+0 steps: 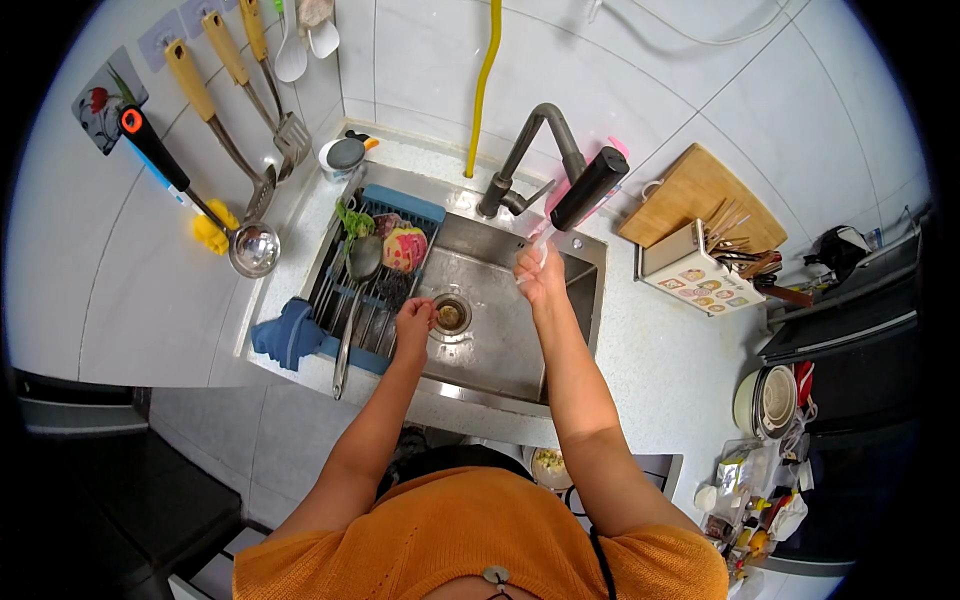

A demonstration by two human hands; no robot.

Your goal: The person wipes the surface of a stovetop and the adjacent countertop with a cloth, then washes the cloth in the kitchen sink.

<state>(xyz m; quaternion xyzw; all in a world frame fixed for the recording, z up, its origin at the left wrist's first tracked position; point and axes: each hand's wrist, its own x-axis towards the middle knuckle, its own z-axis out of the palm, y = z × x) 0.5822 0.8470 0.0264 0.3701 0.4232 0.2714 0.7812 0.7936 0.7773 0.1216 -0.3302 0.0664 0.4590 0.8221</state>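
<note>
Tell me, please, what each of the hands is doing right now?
Left hand: closed, fingers pinched above the sink drain; contents unclear.
Right hand: closed on a thin white stick.

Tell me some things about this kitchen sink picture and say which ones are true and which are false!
1. The right hand is held up under the faucet head. True.
2. The left hand is down near the sink drain. True.
3. The drying rack sits on the right side of the sink. False: it sits on the left side.
4. The wooden cutting board lies flat inside the sink. False: it leans against the wall to the right of the sink.
5. A yellow hose runs down the tiled wall behind the sink. True.
</note>
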